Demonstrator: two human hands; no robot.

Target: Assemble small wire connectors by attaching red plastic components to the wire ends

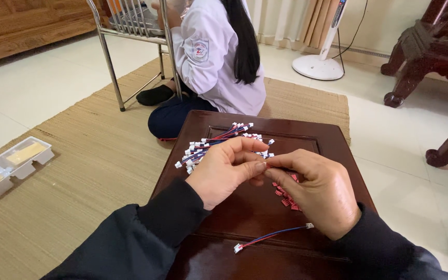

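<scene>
Pinching a small red connector housing together between my left hand [224, 168] and right hand [317, 189] mid-tabletop [333, 148], I judge seating a wire lead [271, 236] calls for fine alignment.

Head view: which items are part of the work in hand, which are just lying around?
In use:
left hand
right hand
pile of red-blue wire leads
small red connectors
single wire lead
dark wooden table

Lying about:
plastic tray
fan base
metal chair
</scene>
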